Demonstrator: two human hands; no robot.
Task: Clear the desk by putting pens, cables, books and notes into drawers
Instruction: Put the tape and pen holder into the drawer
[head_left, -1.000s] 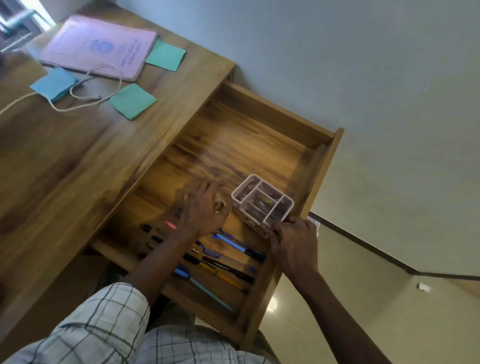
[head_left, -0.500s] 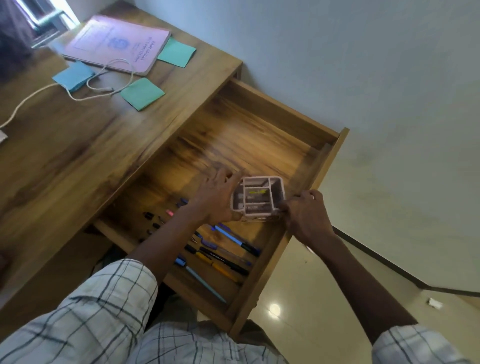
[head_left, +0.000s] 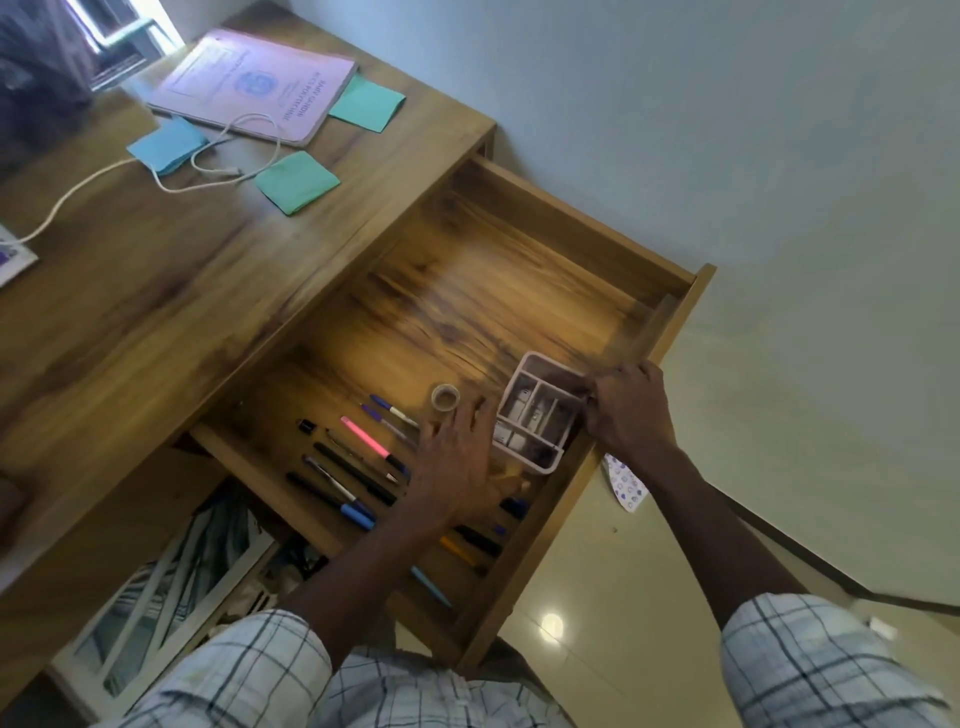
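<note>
**Organiser tray held at the drawer's right side, pens laid out beside it**

A pale pink compartmented organiser tray (head_left: 535, 418) sits inside the open wooden drawer (head_left: 519, 270), against its right wall near the front. Its dividers form several small cells with pale and dark contents too blurred to identify. The right hand (head_left: 631, 410) grips the tray's far right rim, fingers curled closed over the edge. The left hand (head_left: 457, 462) rests just beside the tray's left side with fingers spread wide and flat, holding nothing, laid over some of the pens.

A loose row of pens (head_left: 353, 473) lies on the drawer floor to the left of that hand: black ones, blue-capped ones and a pink pen (head_left: 366, 437). More pens continue under and behind the left forearm, among them a yellow one and a light blue one, partly hidden. A small roll of tape (head_left: 445, 398) lies beyond the left fingertips.

On the wooden desk (head_left: 156, 291) top lies a pink book (head_left: 254, 85), with a white cable (head_left: 218, 166) looping over its corner. Two green sticky notes (head_left: 297, 182) and a blue note (head_left: 167, 146) lie around it. A paper corner is cut off at the left edge. Checked sleeves fill the bottom of the view. A pale wall and a glossy tiled floor lie beyond the drawer.
</note>
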